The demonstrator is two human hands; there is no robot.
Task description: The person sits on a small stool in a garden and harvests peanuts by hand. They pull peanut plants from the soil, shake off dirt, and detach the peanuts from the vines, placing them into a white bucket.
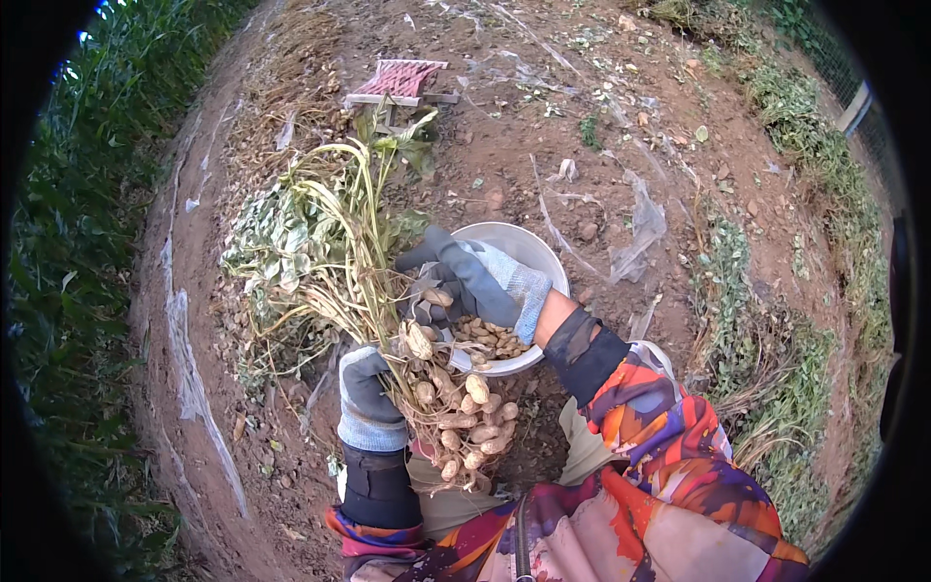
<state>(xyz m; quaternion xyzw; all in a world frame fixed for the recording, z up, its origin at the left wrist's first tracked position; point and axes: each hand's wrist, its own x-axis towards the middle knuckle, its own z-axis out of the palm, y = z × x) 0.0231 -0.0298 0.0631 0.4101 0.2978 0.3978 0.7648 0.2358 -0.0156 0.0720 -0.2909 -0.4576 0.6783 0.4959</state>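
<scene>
Gloved fingers [367,380] of your left hand [369,400] are curled tight around the stems of an uprooted peanut plant [335,262], gripping just above its root cluster. Your right hand [475,276] reaches in from the right over the bowl, its fingers closed in a pinch on a peanut pod [437,297] at the upper edge of the root cluster [461,412]. That cluster, thick with pale pods, hangs just beside your left fist, to its right and a little below, between your two forearms.

Under your right hand sits a white bowl [529,247] on bare soil; you can see loose peanut pods [485,338] lying in its lower half, while the glove hides much of the rest.

Your plant's long axis runs from the roots near your lap up and away toward the upper left, with its leafy green top pointing away from you and fanning out over the dirt. Beyond the leaves stands a small red woven stool [402,82].
</scene>
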